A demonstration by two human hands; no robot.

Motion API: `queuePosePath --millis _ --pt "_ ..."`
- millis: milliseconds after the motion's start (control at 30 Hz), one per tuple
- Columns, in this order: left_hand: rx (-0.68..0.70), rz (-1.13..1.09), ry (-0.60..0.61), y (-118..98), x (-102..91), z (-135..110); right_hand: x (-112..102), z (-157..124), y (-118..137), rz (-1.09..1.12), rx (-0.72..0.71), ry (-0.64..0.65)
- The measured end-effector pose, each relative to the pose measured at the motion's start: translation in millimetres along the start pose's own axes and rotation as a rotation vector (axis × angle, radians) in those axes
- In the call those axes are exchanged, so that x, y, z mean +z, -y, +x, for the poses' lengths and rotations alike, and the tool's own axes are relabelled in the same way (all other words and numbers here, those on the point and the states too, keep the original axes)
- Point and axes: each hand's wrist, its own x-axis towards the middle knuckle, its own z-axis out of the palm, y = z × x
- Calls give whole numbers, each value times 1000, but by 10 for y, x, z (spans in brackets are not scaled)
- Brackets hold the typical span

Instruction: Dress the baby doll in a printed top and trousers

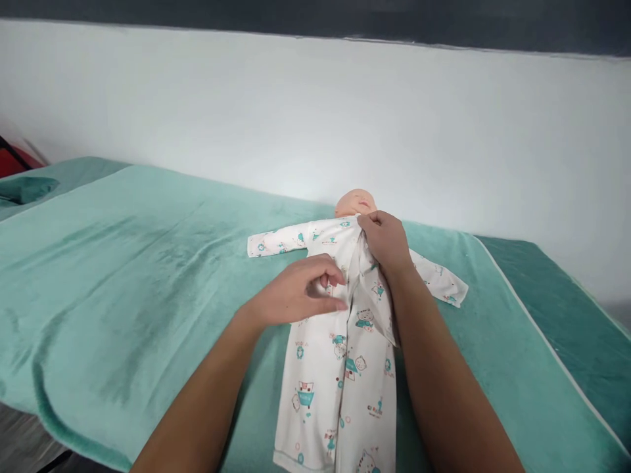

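A baby doll [355, 200] lies on its back, its head toward the wall. It wears a long white baby gown [315, 387] with printed bears and teal figures, the sleeves spread to both sides. Near the neck, my right hand [387, 240] pinches the front edge of the gown. Over the chest, my left hand [300, 289] is curved, thumb and fingers apart, with nothing visible between them. Below it a front seam runs down the gown, and a loose flap hangs at the right. The doll's arms and legs are hidden by the cloth.
A teal blanket [123, 263] covers the table, with folds at the left. A darker green cover [557, 289] shows at the right. Behind stands a white wall [296, 118]. A red item [14, 161] is at the far left edge.
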Motion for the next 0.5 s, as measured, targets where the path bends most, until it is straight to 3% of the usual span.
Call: queuePosePath --millis 67,133,333,500 --pt "5 157 134 -40 -25 -25 8 -12 -1 4 32 -10" --pt "13 283 178 -61 -18 -51 28 -30 12 -7 37 -18" --pt "77 429 96 -70 32 -73 49 -68 47 -11 47 -32" --pt "82 216 30 -148 41 -90 29 -82 50 52 67 -30"
